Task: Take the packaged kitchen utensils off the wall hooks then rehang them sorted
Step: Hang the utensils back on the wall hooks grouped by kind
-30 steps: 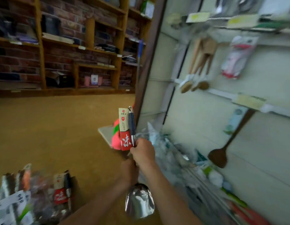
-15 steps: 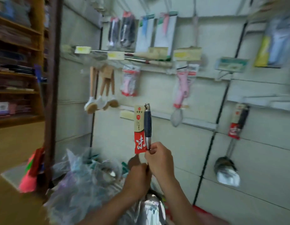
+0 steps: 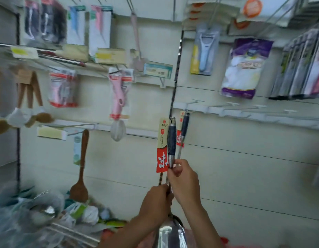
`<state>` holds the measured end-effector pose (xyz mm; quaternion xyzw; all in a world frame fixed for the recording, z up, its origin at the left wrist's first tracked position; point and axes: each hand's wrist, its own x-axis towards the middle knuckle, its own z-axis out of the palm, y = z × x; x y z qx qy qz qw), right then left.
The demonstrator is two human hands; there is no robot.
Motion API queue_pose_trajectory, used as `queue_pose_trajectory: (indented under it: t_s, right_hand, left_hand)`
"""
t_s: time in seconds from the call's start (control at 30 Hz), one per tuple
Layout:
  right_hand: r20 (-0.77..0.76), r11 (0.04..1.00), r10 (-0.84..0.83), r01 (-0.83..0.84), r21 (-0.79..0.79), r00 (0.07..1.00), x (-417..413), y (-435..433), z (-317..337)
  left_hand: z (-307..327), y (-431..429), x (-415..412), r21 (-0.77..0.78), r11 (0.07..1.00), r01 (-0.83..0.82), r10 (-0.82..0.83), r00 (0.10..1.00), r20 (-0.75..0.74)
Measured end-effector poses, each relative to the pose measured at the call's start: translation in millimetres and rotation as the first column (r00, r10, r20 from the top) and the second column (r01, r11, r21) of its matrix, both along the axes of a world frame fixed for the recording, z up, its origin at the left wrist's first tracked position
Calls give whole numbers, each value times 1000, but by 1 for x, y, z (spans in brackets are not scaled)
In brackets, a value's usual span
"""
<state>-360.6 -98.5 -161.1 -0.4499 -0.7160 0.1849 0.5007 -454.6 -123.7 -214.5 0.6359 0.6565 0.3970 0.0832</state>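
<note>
View swung. A second before, I faced the shop floor and brick shelving, with the wall off to my right. By this moment I was square to the panel wall and closer in.

The ladle (image 3: 171, 140) had risen with the turn. Its hanging loop stood level with the white hook rail (image 3: 226, 111), just beside a matching ladle (image 3: 184, 126) already hung there. The two handles overlapped in my view. I could not tell whether my loop touched the hook.

Judgement: like was going with like, so this was a rehang step nearly done; the loop was not yet seen over the hook. Bare hooks (image 3: 232, 104) stood further right on the same rail.

A heap of packaged utensils (image 3: 30, 217) lay low at my left, so I judged much of the sorting remained.

Pose:
- The ladle was upright, dark grip up, steel bowl (image 3: 171, 235) down at the frame's bottom edge. Its red and cream card tag (image 3: 162, 145) lay along the left of the grip.
- My right hand (image 3: 183, 179) was the upper one, with thumb and fingers clamped on the shaft just under the grip.
- My left hand (image 3: 156, 199) was below and touching the right, curled round the shaft above the bowl.
- Both forearms reached up and forward from the lower frame.
</note>
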Motion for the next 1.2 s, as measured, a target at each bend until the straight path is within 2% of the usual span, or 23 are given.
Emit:
queue_pose_trajectory:
  t_s: [0.23,0.57,0.87,1.2]
  right_hand:
    - [-13,997,-31,32,64,999,45,28,10]
    - [-75,995,-20,27,93,997,50,39,14]
    - [-83,994,-23,31,102,996,47,44,21]
    - [-94,996,-5,13,86,996,50,45,10]
  left_hand:
    - [13,27,43,60,996,62,-62,998,-9]
    - [24,38,42,131,990,58,-48,996,-79]
    - [31,46,39,134,989,55,-36,990,-137]
    - [25,36,43,114,990,89,-76,991,-112]
